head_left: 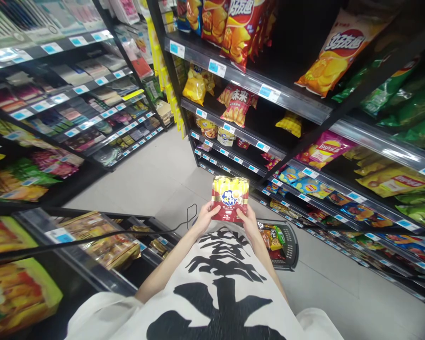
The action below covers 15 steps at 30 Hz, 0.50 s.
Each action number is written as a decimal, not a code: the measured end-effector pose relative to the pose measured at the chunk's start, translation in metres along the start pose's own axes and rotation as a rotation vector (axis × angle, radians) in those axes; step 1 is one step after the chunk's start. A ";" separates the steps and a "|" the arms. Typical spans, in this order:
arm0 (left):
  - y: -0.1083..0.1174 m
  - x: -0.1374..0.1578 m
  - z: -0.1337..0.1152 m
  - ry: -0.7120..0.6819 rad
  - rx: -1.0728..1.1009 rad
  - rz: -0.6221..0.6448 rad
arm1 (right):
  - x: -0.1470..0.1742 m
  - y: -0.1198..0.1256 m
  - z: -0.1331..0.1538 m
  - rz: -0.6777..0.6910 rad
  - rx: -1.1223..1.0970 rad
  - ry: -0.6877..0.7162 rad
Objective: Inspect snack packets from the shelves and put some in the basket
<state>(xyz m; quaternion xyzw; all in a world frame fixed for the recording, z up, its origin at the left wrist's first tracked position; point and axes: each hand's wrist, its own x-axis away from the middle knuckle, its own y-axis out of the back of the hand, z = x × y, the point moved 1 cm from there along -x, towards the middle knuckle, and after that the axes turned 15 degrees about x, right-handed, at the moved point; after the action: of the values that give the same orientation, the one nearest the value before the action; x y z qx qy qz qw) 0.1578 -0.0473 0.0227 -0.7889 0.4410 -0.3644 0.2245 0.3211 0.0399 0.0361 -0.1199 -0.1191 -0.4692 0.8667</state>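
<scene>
Between both hands I hold a red and yellow snack bag (pixel 229 198) upright in front of my chest, its printed front facing me. My left hand (pixel 205 215) grips the lower left edge, thumb on the front. At the lower right edge, my right hand (pixel 247 218) pinches the bag the same way. The fingers behind the bag are hidden. On the floor just beyond my right forearm sits a dark shopping basket (pixel 290 245) with several snack packs (pixel 272 237) in it, partly covered by my arm.
A tall snack shelf (pixel 240 61) with bags of chips stands ahead and to the right. Shelves of small packaged goods (pixel 81 89) rise at the left. Near my left arm is a low shelf with a packaged snack (pixel 102 236). A black cable (pixel 127 231) crosses there. Grey floor (pixel 148 174) lies between.
</scene>
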 end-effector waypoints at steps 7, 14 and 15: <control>0.005 -0.003 0.004 -0.011 -0.025 -0.001 | -0.001 -0.002 0.001 -0.003 -0.007 -0.004; 0.006 -0.004 0.004 -0.022 -0.041 0.007 | -0.001 -0.002 0.001 0.006 -0.013 -0.003; 0.006 -0.004 0.003 -0.022 -0.044 0.010 | -0.001 -0.002 0.000 0.010 -0.014 0.003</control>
<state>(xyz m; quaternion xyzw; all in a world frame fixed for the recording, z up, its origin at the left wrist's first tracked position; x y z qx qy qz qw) 0.1559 -0.0469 0.0157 -0.7953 0.4504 -0.3448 0.2138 0.3187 0.0401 0.0361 -0.1259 -0.1141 -0.4658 0.8684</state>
